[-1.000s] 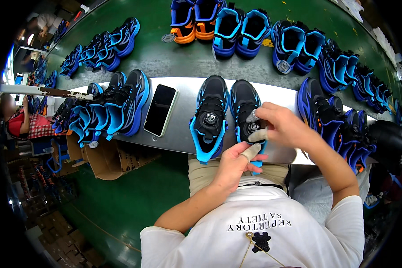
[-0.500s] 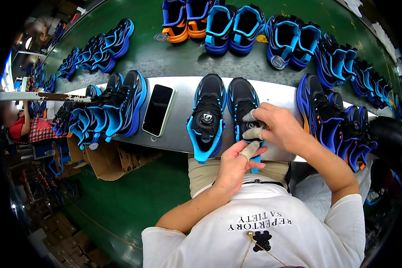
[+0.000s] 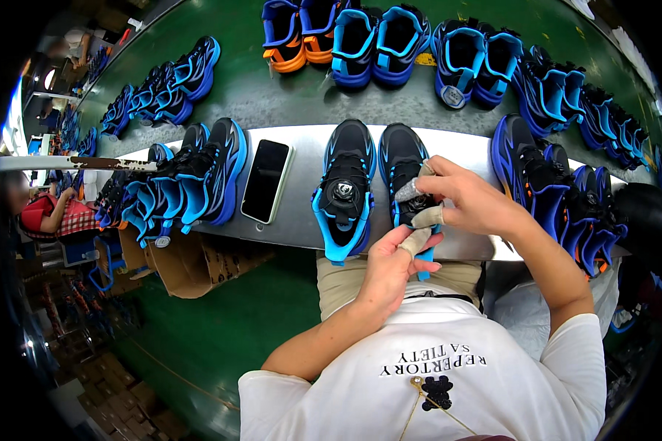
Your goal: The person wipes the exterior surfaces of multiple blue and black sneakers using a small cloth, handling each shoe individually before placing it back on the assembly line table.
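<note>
A: Where are the person's hands?

B: Both meet over the black and blue shoe [image 3: 407, 173] on the pale bench [image 3: 301, 209], just past the picture's centre toward 3 o'clock. The right hand [image 3: 472, 200] comes in from 4 o'clock and lies over the shoe's tongue, its taped fingers [image 3: 428, 216] curled shut on the shoe's upper. The left hand [image 3: 390, 266] sits at 6 o'clock of the shoe, at its heel end, with its fingers pinched closed against that same taped spot.

A: What lies beside it?

B: A second shoe [image 3: 343, 192] with a round dial on its tongue, touching at the 9 o'clock side. Further toward 9 o'clock a dark phone [image 3: 265, 181] lies flat on the bench, then a row of matching shoes [image 3: 184, 184].

A: And the far side?

B: At 12 o'clock a green belt [image 3: 250, 81] carries pairs of blue shoes and an orange-soled pair [image 3: 294, 33]. More shoes [image 3: 566, 198] are stacked at 3 o'clock. Another person in a red checked top [image 3: 48, 217] sits at 9 o'clock.
</note>
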